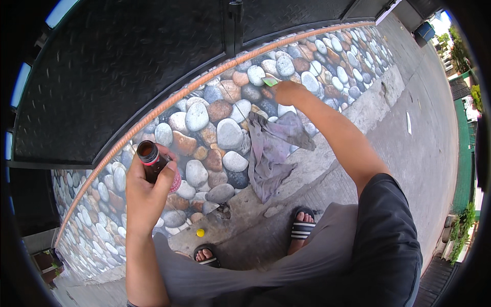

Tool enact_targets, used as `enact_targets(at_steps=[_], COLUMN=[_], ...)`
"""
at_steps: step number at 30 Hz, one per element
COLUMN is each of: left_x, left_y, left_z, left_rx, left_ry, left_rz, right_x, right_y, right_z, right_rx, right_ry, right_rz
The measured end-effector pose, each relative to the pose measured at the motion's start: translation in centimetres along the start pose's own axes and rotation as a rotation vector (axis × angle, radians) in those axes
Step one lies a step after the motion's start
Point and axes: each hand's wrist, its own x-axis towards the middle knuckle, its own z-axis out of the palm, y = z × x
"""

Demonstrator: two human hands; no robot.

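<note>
And here's the dark bottle (153, 169) in the left hand (146, 190), fingers curled round it, while the right hand (290, 94) closes on a green piece (269, 81) over the stones, fingertips mostly hidden! The bottle's mouth looks uncapped, so that's done; how much is left, can't tell! Grey cloth (268, 156) sprawls from the pebbled surface (230, 134) onto rough concrete (409, 153), yellow disc (200, 233) by the sandals, orange-brown trim (169, 103) skirting a black metal gate (128, 66)

We wear a dark short-sleeved shirt (389, 225). Our lower garment (325, 238) is grey. Our sandals (303, 230) are black, striped white.
</note>
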Motion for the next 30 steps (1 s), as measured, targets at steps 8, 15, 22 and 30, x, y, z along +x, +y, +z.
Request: enact_targets(at_steps=[8,15,22,30], left_x=[0.8,0.6,-0.9,-0.9], left_y=[-0.8,-0.2,0.0,-0.3], left_z=[0.6,0.0,-2.3,-6.2], left_rx=[-0.030,-0.030,0.014,0.008], left_ry=[0.025,0.019,0.081,0.266], left_rz=[0.038,0.050,0.048,0.067], right_x=[4.4,2.9,1.7,-3.5], right_y=[6.9,0.2,-6.7,-12.5], right_z=[1.4,2.3,2.0,4.3], right_rx=[0.070,0.103,0.063,-0.049], right_ry=[0.117,0.217,0.250,0.144], right_rz=[0.137,0.001,-0.031,-0.250])
